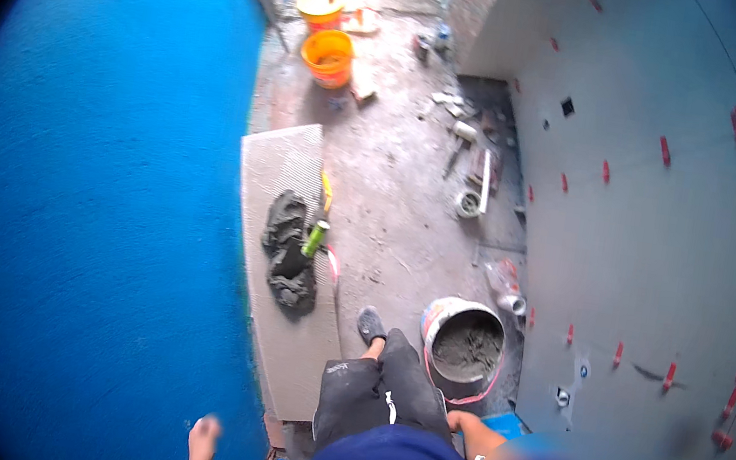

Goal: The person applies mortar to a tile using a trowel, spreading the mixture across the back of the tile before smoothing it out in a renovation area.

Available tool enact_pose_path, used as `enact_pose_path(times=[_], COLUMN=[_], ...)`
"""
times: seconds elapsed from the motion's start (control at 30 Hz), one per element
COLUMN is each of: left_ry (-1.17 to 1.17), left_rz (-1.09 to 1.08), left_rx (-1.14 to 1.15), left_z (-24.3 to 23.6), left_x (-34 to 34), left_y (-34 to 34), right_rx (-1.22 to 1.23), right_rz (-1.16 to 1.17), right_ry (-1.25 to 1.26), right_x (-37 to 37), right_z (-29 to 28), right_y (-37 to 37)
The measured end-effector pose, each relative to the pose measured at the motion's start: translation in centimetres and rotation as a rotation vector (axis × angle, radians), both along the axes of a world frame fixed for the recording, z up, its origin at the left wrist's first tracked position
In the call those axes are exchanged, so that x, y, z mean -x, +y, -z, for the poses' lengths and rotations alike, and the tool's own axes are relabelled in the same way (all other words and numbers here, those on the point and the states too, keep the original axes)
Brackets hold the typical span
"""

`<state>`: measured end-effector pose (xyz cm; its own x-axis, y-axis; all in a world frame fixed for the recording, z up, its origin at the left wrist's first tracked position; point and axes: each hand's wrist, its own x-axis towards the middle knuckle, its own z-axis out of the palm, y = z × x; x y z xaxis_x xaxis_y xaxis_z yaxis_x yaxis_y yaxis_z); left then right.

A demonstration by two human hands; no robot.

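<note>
My left hand (206, 435) is raised beside the blue wall (110, 194), its fingers curled in and nothing visible in them. Low against my right thigh hangs my right hand (457, 420), its fingers mostly hidden. Just ahead of it stands a white bucket (434, 318) holding grey mortar (468, 349). A large, long tile (300, 380) leans or lies along the blue wall, with combed ridges at its far end. Dark grey mortar heaps (290, 285) sit on it, with a green cylinder (315, 239) next to them. Neither hand touches the tile.
Large grey tiles cover the right wall (649, 241), with red levelling clips (665, 151) along their joints. Two orange buckets (327, 62) stand far ahead. Rubble (454, 103), a tape roll (467, 204) and a plastic bag (502, 277) lie along the floor's right side.
</note>
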<state>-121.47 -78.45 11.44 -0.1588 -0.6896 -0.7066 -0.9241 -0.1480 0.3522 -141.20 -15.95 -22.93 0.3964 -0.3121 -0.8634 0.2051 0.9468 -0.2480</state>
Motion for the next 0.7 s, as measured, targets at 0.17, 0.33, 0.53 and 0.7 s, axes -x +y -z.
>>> enact_pose_path(times=[0.17, 0.33, 0.53, 0.7], left_ry=[0.106, 0.188, 0.225, 0.164], left_rz=[-0.234, -0.204, -0.617, -1.35], left_rx=[0.201, 0.042, 0.024, -0.333], left_z=[1.0, 7.2, 14.6, 8.9], left_x=[4.3, 2.7, 0.4, 16.9], left_y=[-1.6, 0.8, 19.8, 32.8], right_rx=[0.077, 0.135, 0.556, 0.866], right_rz=[-0.163, -0.24, -0.493, -0.888], right_ry=[0.51, 1.077, 1.013, 0.97], right_x=[13.5, 35.5, 43.5, 41.1], right_z=[-2.9, -8.8, -15.0, -11.9], right_y=[-9.9, -26.8, -47.8, -58.8])
